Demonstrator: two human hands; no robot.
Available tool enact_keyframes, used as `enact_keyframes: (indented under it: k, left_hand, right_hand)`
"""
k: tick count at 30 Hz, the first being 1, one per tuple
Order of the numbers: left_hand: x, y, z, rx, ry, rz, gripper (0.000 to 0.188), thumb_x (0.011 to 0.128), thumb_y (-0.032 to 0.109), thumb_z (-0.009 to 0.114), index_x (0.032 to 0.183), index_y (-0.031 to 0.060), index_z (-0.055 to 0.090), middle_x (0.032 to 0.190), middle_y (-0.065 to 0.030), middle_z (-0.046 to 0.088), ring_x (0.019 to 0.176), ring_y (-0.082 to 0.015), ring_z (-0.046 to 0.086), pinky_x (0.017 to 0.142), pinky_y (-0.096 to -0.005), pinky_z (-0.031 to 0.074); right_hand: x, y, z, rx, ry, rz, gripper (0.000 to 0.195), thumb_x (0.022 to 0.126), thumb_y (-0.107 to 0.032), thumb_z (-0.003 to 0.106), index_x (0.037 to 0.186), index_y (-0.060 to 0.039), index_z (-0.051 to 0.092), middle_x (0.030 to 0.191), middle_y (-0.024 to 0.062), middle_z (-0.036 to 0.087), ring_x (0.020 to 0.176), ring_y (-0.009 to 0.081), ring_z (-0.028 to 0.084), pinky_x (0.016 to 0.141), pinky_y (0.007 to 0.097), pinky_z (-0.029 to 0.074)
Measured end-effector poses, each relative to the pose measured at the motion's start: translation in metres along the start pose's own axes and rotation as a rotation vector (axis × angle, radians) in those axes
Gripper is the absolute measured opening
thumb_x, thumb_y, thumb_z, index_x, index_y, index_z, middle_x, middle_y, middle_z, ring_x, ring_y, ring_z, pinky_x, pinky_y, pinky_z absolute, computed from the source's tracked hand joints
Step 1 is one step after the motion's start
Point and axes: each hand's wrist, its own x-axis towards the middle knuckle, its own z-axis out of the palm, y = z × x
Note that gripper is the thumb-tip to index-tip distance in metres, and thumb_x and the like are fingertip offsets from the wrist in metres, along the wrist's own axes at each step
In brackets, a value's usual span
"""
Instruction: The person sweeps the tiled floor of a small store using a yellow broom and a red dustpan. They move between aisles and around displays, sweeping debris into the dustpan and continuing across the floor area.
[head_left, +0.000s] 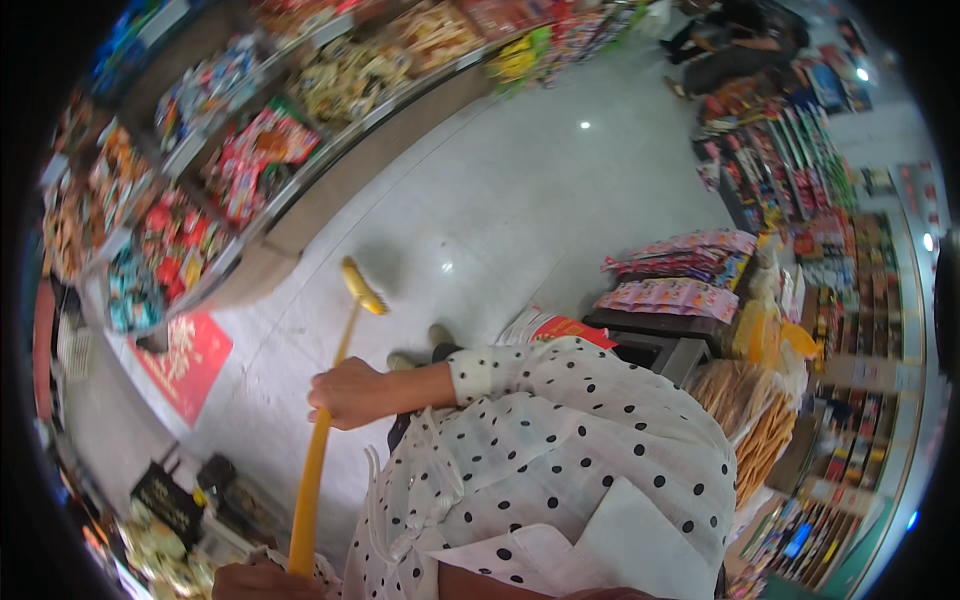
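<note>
A long-handled broom with a yellow pole (309, 491) and a small yellow head (363, 288) with dark bristles slants across the left half of the view. My right hand (349, 394) is closed round the middle of the pole. Farther up the pole, at the bottom edge of the picture, my left hand (262, 581) is wrapped round it, partly cut off by the frame. The broom head is over or on the pale tiled floor (465, 225), in front of my shoes (420, 349). Whether its bristles touch the floor I cannot tell.
Bins of wrapped snacks (352, 79) line the left. A red floor mat or sheet (184, 364) lies by their corner. At right stand a dark stand with pink snack packets (671, 298) and bagged brown sticks (757, 442). A person (739, 60) is low down at top right.
</note>
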Motion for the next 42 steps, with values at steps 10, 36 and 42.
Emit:
enact_keyframes:
  k: [10, 36, 42]
  left_hand:
    - [0.015, -0.181, 0.136, -0.389, 0.675, -0.497, 0.017, 0.081, 0.011, 0.064, 0.068, 0.0024, 0.056, 0.068, -0.0085, 0.057, 0.067, -0.0203, 0.055, 0.067, -0.0335, 0.046]
    - [-0.136, -0.055, 0.061, 0.174, 1.391, -0.31, 0.008, 0.082, -0.002, 0.055, 0.075, -0.0006, 0.057, 0.06, -0.0084, 0.055, 0.054, -0.0198, 0.052, 0.053, -0.0312, 0.043]
    - [-0.253, -0.014, 0.067, 0.355, 1.633, -0.364, 0.011, 0.088, 0.005, 0.054, 0.079, -0.0013, 0.055, 0.06, -0.0072, 0.053, 0.052, -0.0176, 0.047, 0.053, -0.0321, 0.041]
  right_hand:
    - [-0.144, 0.238, -0.025, -0.218, 0.229, 0.575, 0.027, 0.08, -0.033, 0.061, 0.071, -0.0078, 0.064, 0.074, 0.0149, 0.063, 0.077, 0.0353, 0.063, 0.064, 0.0482, 0.05]
    - [0.124, 0.089, 0.074, 0.021, 0.202, -0.043, 0.027, 0.084, -0.017, 0.059, 0.064, -0.0011, 0.052, 0.068, 0.0176, 0.053, 0.064, 0.0351, 0.053, 0.06, 0.0448, 0.045]
    - [0.194, 0.043, 0.194, -0.035, -0.085, -0.218, 0.034, 0.087, -0.023, 0.055, 0.062, -0.0013, 0.051, 0.069, 0.02, 0.056, 0.068, 0.0402, 0.055, 0.061, 0.0479, 0.043]
